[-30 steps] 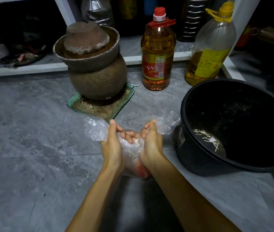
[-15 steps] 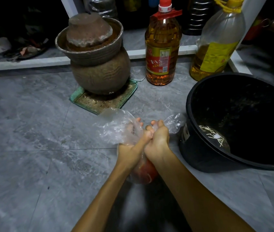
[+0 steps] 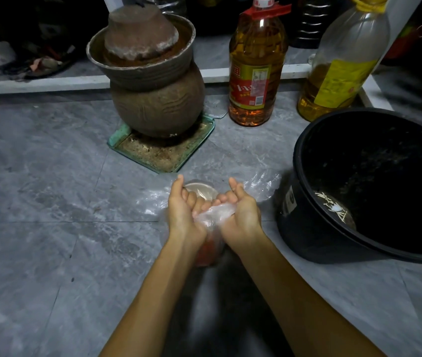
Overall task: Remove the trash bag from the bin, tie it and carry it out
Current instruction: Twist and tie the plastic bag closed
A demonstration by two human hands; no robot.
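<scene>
On the floor [image 3: 50, 202], head view, the clear trash bag [image 3: 213, 215] sits out of the black bin [image 3: 305, 228], just left of it. The left hand [image 3: 182, 212] and right hand [image 3: 242, 215] each close around a gathered flap of the bag's mouth. Judged thin, limp, slippery film with a light load; hold it at the bunched neck, not the loose sides.

A single head-worn view looks forward and steeply down, close over the grey tiled floor [image 3: 50, 240]. Taking the brown clay jar [image 3: 157, 104] as landmark, it sits upper centre; the forearms enter from the bottom edge below it, and shelving runs behind it along the top.
</scene>
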